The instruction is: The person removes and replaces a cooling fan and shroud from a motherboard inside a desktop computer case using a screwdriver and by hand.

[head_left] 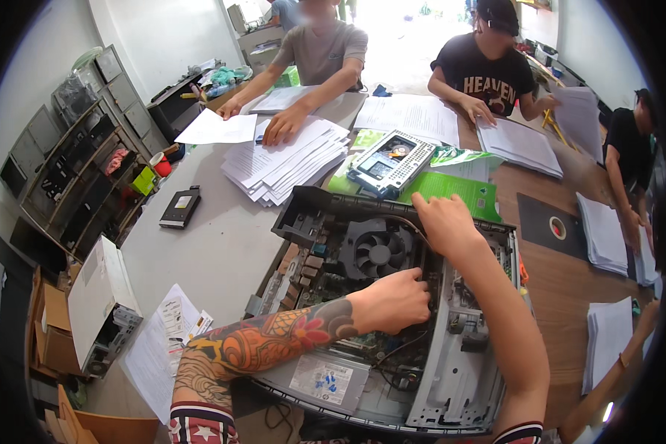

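An open desktop computer case [459,385] lies on the table in front of me, its inside exposed. My left hand [392,300] reaches into it with curled fingers, over the circuit board just below the black cooling fan [379,254]. Its fingertips point down and whatever they grip is hidden. My right hand [445,226] is bent over the far part of the case, right of the fan, near a thin cable. Its fingers are drawn together, and what lies in them does not show. A silver power supply [331,379] fills the near left part of the case.
Beyond the case sits a metal hard-drive cage [392,164] on green packaging [451,194]. A black optical drive [180,208] lies left, with a white computer case [103,307] nearer. Stacked papers [285,159] lie by a person across the table; other people handle papers at right.
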A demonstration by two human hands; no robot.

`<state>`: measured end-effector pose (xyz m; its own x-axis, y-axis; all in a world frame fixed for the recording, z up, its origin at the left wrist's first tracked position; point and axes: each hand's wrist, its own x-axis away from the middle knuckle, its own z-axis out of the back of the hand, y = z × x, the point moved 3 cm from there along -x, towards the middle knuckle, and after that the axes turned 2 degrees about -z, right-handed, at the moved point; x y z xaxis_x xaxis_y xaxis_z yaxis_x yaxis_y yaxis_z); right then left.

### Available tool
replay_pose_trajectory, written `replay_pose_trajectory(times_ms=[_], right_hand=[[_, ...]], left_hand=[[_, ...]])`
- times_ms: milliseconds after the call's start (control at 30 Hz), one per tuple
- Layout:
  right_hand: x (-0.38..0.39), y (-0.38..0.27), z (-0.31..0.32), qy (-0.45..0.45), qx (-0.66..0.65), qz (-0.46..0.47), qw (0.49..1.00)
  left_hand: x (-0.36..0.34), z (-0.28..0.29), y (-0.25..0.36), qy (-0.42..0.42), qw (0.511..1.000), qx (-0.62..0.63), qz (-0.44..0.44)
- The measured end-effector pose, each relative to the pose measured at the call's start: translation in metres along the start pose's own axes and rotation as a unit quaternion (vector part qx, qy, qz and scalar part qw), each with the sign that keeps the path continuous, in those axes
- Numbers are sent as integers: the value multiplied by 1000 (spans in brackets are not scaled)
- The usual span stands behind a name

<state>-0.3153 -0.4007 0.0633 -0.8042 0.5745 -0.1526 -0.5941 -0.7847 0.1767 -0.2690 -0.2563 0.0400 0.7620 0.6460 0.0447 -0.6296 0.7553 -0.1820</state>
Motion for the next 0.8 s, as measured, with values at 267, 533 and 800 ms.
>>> replay_pose_trajectory(times_ms=[267, 533, 800], right_hand=[[2, 1, 4, -21, -9, -11, 1000], [4, -1, 3, -13, 0, -8, 1000], [4, -1, 5, -18, 2, -8, 1000]], left_hand=[[-1, 12, -6, -59, 998, -7, 36], [-2, 2, -3, -29, 999, -22, 27], [-3, 7, -6, -70, 997, -1, 25]])
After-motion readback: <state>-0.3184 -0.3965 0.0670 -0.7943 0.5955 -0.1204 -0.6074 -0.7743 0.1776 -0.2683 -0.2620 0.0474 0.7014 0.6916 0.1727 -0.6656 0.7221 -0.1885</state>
